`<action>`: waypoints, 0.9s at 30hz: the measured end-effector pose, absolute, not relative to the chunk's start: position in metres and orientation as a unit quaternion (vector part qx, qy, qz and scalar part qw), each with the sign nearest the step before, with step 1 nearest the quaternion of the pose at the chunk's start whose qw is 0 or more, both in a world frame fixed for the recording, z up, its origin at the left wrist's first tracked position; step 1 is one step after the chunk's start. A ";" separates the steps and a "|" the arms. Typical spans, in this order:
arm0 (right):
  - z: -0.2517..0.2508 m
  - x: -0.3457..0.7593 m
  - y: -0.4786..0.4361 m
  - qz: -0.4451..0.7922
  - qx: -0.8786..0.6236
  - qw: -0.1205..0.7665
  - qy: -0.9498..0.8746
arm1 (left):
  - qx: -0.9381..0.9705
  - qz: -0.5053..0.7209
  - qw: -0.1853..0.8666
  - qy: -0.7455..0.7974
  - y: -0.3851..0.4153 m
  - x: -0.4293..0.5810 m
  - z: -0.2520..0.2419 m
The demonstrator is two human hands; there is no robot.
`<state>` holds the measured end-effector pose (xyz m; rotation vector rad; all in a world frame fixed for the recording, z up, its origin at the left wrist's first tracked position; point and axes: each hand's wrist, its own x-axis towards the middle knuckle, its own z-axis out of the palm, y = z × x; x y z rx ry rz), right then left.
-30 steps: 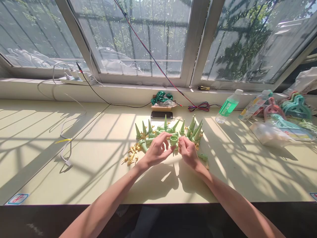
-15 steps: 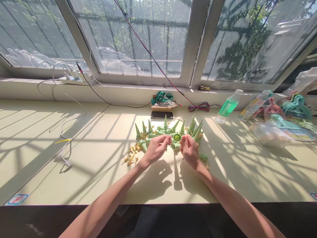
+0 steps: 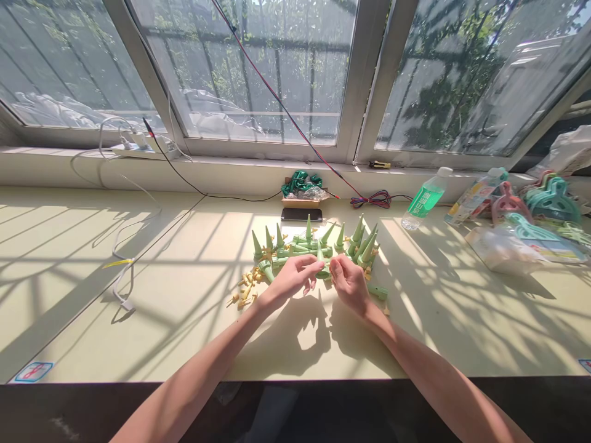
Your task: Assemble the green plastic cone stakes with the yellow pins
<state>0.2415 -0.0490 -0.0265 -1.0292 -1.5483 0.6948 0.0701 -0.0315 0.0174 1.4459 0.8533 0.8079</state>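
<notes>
Steady Base, Light Fingers on the Green Cone

A green cone (image 3: 320, 251) stands point up between the two hands, in front of the other green pieces (image 3: 309, 229); the left hand (image 3: 292, 277) is loosely curled, its index finger and thumb at the cone's near side, though whether they bear on it I cannot tell; the right hand (image 3: 349, 280) is pinched beside the base, and what lies between its fingers is hidden; yellow pegs (image 3: 248, 287) lie in a loose heap left of the left hand; good handling here probably means bracing the cone low, near its wider end, keeping the left fingertips soft so the piece can turn, and pressing with the right in line, without tilting or knocking neighbouring cones.
</notes>
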 end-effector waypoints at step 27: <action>-0.023 0.242 -0.048 0.277 -0.433 0.565 -0.645 | 0.612 0.315 0.609 0.395 -0.026 0.071 0.012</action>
